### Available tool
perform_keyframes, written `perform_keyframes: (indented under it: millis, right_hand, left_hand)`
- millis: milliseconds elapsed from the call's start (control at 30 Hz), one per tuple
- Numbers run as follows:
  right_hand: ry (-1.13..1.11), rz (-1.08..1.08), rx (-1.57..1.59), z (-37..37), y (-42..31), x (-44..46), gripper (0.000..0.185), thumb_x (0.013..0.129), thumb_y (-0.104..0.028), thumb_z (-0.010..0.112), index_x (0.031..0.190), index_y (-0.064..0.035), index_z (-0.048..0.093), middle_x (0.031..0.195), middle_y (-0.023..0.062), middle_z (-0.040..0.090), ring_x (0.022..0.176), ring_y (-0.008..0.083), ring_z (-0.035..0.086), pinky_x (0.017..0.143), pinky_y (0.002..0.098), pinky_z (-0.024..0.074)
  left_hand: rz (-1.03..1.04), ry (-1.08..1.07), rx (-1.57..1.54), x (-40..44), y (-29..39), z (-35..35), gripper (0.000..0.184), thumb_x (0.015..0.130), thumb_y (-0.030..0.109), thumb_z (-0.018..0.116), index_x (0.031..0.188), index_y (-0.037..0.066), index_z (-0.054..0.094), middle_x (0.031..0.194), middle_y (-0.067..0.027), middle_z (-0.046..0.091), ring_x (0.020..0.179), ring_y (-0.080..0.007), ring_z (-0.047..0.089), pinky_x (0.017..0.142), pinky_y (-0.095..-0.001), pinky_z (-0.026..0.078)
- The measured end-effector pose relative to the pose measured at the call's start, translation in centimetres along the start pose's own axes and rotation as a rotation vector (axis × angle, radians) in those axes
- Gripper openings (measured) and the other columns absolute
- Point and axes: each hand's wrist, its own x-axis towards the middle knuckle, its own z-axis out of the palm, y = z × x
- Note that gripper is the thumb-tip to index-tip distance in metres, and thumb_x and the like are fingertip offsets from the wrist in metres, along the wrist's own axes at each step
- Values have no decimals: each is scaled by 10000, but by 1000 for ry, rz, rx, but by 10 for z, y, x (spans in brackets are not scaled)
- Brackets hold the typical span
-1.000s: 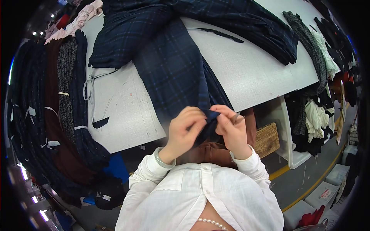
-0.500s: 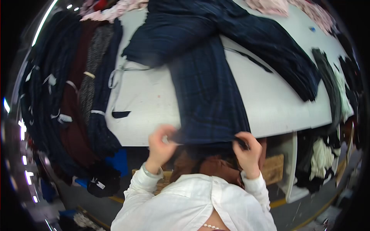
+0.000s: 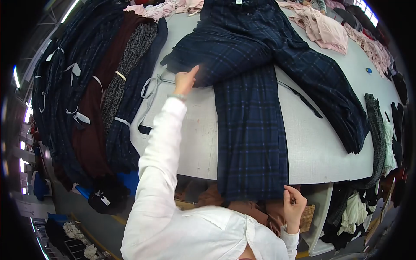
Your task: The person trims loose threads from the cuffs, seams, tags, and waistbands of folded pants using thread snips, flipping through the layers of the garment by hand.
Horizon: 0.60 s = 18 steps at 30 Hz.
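Note:
A dark blue plaid garment [image 3: 251, 134] lies spread over the table, one long panel running toward me and past the front edge. Its left part [image 3: 216, 56] is bunched and folded outward; another long part stretches to the right. My left hand [image 3: 185, 81] is at the lower edge of that left part, a finger stretched out over the cloth and the others partly hidden. My right hand [image 3: 294, 207] is closed, with its fingertips at the right edge of the long panel near the hem. A white label [image 3: 238, 1] shows at the top.
Tied bundles of dark blue, maroon [image 3: 91, 125] and grey speckled cloth [image 3: 125, 65] hang over the table's left side. Pink garments [image 3: 320, 30] lie at the back. A dark strap [image 3: 303, 99] lies right of the panel. More cloth [image 3: 353, 214] fills a shelf below right.
My left hand has let go of the panel's left hem corner and moved up to the folded left part. My right hand stays near the right corner, slightly lower; the view has shifted.

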Motion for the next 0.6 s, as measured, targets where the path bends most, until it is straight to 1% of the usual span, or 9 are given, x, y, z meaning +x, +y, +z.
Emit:
perform_keyframes:
  millis: [100, 200, 267, 333, 367, 400, 467, 567, 600]
  right_hand:
    - [-87, 26, 30, 12, -15, 6, 97, 875, 2, 654, 953, 15, 710, 650, -44, 556, 569, 8, 418, 499, 197, 302]
    - [-87, 48, 230, 24, -15, 11, 92, 886, -4, 650, 953, 14, 709, 624, -69, 514, 577, 2, 405, 502, 192, 292]
    - [-126, 309, 590, 24, -6, 16, 129, 936, -44, 607, 991, 41, 686, 640, -25, 534, 554, 11, 422, 491, 186, 292]
    - [-86, 441, 848, 24, 4, 24, 285, 1004, -203, 533, 1071, 47, 654, 667, 54, 605, 456, 20, 347, 433, 204, 254]
    - [-65, 477, 922, 26, 3, 28, 373, 1024, -285, 484, 1127, 41, 634, 703, 78, 627, 421, 23, 313, 417, 209, 254]
    - [-82, 542, 1008, 22, 2, 30, 341, 1009, -264, 515, 1107, 38, 637, 720, 77, 637, 425, 21, 321, 418, 207, 257]
    - [-128, 653, 1197, 17, 0, 30, 279, 980, -223, 577, 1068, 33, 642, 754, 75, 655, 434, 16, 336, 420, 204, 264]
    - [-163, 551, 590, 30, 13, 14, 212, 912, -134, 667, 1014, 47, 622, 739, 55, 650, 490, 21, 431, 455, 195, 319]
    - [-170, 477, 603, 40, 26, 6, 127, 867, -77, 703, 901, 20, 628, 719, 17, 641, 544, 29, 491, 499, 197, 366]
  left_hand:
    - [24, -24, -400, 66, -39, 29, 169, 820, 137, 733, 820, -23, 679, 783, -54, 665, 670, -124, 594, 595, -266, 462]
    - [262, -63, -647, -10, 9, 32, 64, 820, 44, 696, 810, 12, 642, 840, -36, 651, 722, -109, 586, 644, -258, 462]
    - [545, -407, -736, -88, 19, 33, 180, 827, -83, 612, 786, 82, 552, 754, 41, 528, 738, -74, 531, 693, -239, 447]
    - [437, -897, -389, -170, -11, 26, 228, 834, 11, 668, 734, 110, 488, 763, 65, 479, 721, -48, 493, 639, -233, 434]
    - [600, -901, 135, -211, -27, 30, 242, 800, 101, 725, 729, 102, 493, 727, 36, 506, 686, -87, 512, 611, -263, 434]
    - [897, -782, 214, -239, -64, 41, 260, 753, 169, 766, 748, 91, 518, 692, -16, 548, 667, -160, 538, 608, -296, 433]
    - [1097, -1028, 424, -281, -65, 30, 262, 726, 192, 780, 787, 71, 555, 709, -58, 590, 711, -221, 575, 624, -331, 448]
    - [402, -1513, 191, -322, -51, 10, 211, 751, 106, 788, 801, 50, 590, 722, -40, 601, 682, -167, 600, 621, -286, 462]
    - [473, -1407, 178, -331, -45, 10, 210, 752, 102, 786, 803, 48, 590, 728, -43, 599, 664, -167, 594, 613, -284, 460]
